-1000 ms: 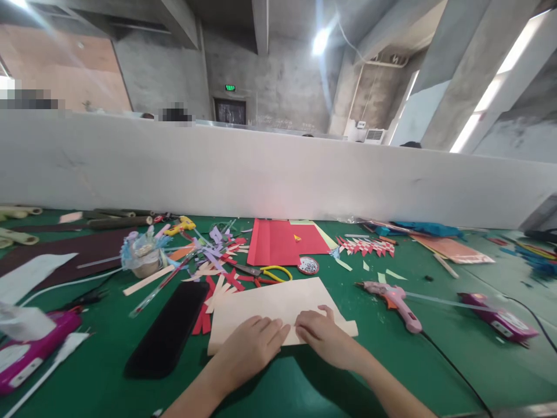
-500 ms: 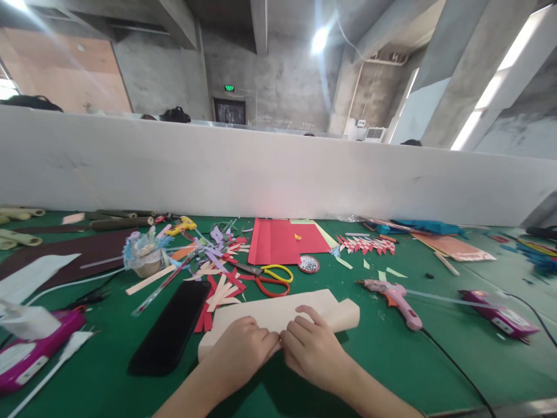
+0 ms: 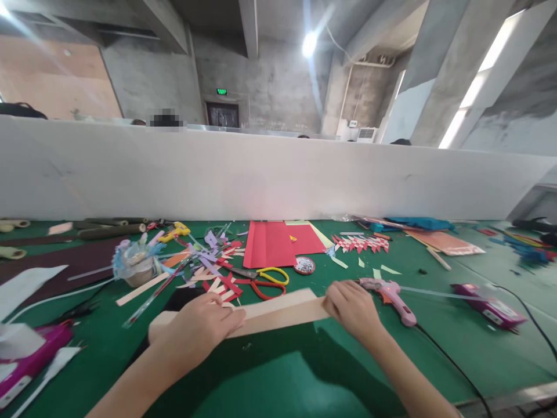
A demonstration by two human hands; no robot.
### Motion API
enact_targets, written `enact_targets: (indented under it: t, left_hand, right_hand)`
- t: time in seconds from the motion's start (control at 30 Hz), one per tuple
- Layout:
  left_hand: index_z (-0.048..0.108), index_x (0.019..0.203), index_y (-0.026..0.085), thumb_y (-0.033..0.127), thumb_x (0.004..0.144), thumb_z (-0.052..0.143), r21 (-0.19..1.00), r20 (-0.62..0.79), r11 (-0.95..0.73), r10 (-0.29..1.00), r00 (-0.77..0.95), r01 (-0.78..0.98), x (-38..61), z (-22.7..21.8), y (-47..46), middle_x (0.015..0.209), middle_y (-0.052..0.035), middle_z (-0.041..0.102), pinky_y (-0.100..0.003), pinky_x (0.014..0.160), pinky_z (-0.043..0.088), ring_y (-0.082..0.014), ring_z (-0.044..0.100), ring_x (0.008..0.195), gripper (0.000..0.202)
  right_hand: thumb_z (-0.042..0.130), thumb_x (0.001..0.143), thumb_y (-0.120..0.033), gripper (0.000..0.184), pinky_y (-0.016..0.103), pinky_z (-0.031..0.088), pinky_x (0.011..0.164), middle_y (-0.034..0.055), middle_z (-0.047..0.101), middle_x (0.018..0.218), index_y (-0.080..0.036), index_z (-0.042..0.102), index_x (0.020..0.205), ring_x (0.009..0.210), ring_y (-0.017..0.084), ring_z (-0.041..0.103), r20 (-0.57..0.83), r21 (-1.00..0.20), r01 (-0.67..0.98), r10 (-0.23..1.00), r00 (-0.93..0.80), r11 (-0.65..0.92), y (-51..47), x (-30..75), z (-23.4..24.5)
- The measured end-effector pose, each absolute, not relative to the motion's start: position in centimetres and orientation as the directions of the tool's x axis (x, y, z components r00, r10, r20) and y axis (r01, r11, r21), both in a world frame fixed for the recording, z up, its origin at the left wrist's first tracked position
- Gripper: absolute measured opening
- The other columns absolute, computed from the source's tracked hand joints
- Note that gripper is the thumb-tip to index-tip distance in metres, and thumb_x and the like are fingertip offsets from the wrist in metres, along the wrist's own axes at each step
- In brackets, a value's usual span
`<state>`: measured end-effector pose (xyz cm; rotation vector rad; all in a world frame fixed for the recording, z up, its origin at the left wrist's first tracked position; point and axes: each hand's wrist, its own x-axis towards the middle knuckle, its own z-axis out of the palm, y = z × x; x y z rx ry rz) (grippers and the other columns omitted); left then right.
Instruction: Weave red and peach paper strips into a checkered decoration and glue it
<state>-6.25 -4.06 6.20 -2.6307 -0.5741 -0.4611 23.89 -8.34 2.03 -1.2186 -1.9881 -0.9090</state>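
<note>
A cream sheet of paper [image 3: 278,316], folded over along its length, is held between my two hands above the green table. My left hand [image 3: 195,325] grips its left part, with the fingers closed over the near edge. At the right end, my right hand [image 3: 350,305] pinches the paper between thumb and fingers. A black phone [image 3: 185,295] lies partly hidden behind my left hand and the paper. Scissors [image 3: 265,278] with red and yellow handles rest just beyond the sheet. The pink glue gun [image 3: 394,296] lies right beside my right hand.
Red paper [image 3: 272,244] lies near the white partition [image 3: 278,174]. Paper strips [image 3: 217,278] are heaped left of it, near a small decorated pot [image 3: 137,264]. A round tin of small pieces [image 3: 304,265] and magenta power strips [image 3: 487,305] are also there. The gun's cord runs toward the front edge.
My hands, together at the paper's near edge before, have moved apart to either side. The sheet now looks narrower and its left end covers part of the phone. The view has shifted slightly.
</note>
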Motion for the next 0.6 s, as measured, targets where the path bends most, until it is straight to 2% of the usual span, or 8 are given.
enact_targets:
  t: [0.1,0.2,0.23,0.3,0.33,0.43,0.5,0.6]
  left_hand:
    - [0.059,0.086,0.021,0.001,0.082,0.034,-0.349,0.361,-0.843,0.282,0.889,0.410,-6.5,6.7,-3.9,0.064,0.0017,0.064,-0.026,0.067,0.038,-0.0114,0.051,0.053,0.032]
    - [0.058,0.085,0.020,0.000,0.081,0.036,-0.382,0.357,-0.833,0.268,0.895,0.402,-5.7,6.8,-3.9,0.062,0.0016,0.063,-0.026,0.066,0.038,-0.0120,0.052,0.052,0.029]
    - [0.057,0.084,0.019,0.000,0.080,0.037,-0.392,0.356,-0.832,0.256,0.898,0.393,-5.4,6.7,-3.9,0.060,0.0018,0.062,-0.027,0.066,0.038,-0.0124,0.052,0.052,0.028]
    - [0.056,0.082,0.018,0.000,0.080,0.037,-0.401,0.363,-0.836,0.231,0.903,0.375,-4.7,6.5,-4.1,0.056,0.0027,0.059,-0.028,0.066,0.038,-0.0129,0.051,0.051,0.026]
    - [0.055,0.080,0.018,0.000,0.080,0.038,-0.398,0.368,-0.840,0.221,0.903,0.367,-4.4,6.4,-4.2,0.054,0.0032,0.058,-0.028,0.064,0.038,-0.0129,0.050,0.049,0.025]
    - [0.051,0.074,0.019,0.003,0.083,0.038,-0.388,0.382,-0.851,0.200,0.902,0.353,-3.7,6.0,-4.5,0.052,0.0038,0.054,-0.027,0.059,0.036,-0.0127,0.047,0.046,0.022]
    - [0.050,0.073,0.019,0.006,0.085,0.038,-0.401,0.386,-0.843,0.200,0.900,0.360,-3.2,5.7,-4.9,0.053,0.0030,0.054,-0.028,0.060,0.037,-0.0131,0.048,0.048,0.020]
    - [0.047,0.068,0.018,0.007,0.086,0.036,-0.433,0.447,-0.814,0.179,0.877,0.387,-2.2,5.1,-5.7,0.051,0.0028,0.051,-0.030,0.064,0.038,-0.0128,0.047,0.046,0.023]
  right_hand:
    - [0.040,0.076,-0.003,0.023,0.025,0.036,0.061,-0.0019,0.046,0.052,-0.020,0.042,0.060,0.054,0.013,0.042,0.848,0.139,0.959,0.470,-0.245,0.248,-9.2,25.5,3.1]
    - [0.042,0.079,-0.006,0.015,0.029,0.039,0.070,0.0015,0.055,0.066,-0.019,0.048,0.073,0.066,0.015,0.049,0.891,0.012,0.954,0.430,-0.147,0.301,-10.2,24.5,4.6]
    - [0.042,0.080,-0.010,0.012,0.030,0.040,0.073,0.0034,0.058,0.073,-0.018,0.050,0.079,0.072,0.016,0.052,0.880,-0.008,0.935,0.446,-0.162,0.354,-10.4,23.7,5.0]
    - [0.045,0.082,-0.019,0.011,0.034,0.039,0.082,0.0068,0.061,0.089,-0.018,0.052,0.090,0.085,0.018,0.054,0.789,0.032,0.874,0.524,-0.320,0.485,-10.7,21.6,5.3]
    - [0.046,0.082,-0.021,0.010,0.034,0.037,0.084,0.0060,0.062,0.088,-0.019,0.052,0.090,0.085,0.018,0.055,0.739,0.043,0.850,0.556,-0.380,0.524,-10.7,20.5,5.2]
    - [0.044,0.086,-0.014,0.011,0.031,0.036,0.082,-0.0020,0.058,0.065,-0.020,0.052,0.080,0.062,0.012,0.053,0.637,0.100,0.824,0.601,-0.483,0.557,-10.1,18.1,3.9]
    - [0.044,0.086,-0.012,0.017,0.028,0.036,0.073,-0.0038,0.054,0.058,-0.019,0.050,0.073,0.055,0.011,0.049,0.608,0.133,0.814,0.602,-0.517,0.565,-9.6,17.2,3.0]
    - [0.047,0.087,-0.017,0.019,0.026,0.032,0.061,-0.0035,0.054,0.058,-0.019,0.047,0.068,0.055,0.011,0.049,0.571,0.124,0.784,0.603,-0.557,0.608,-9.2,16.6,2.2]
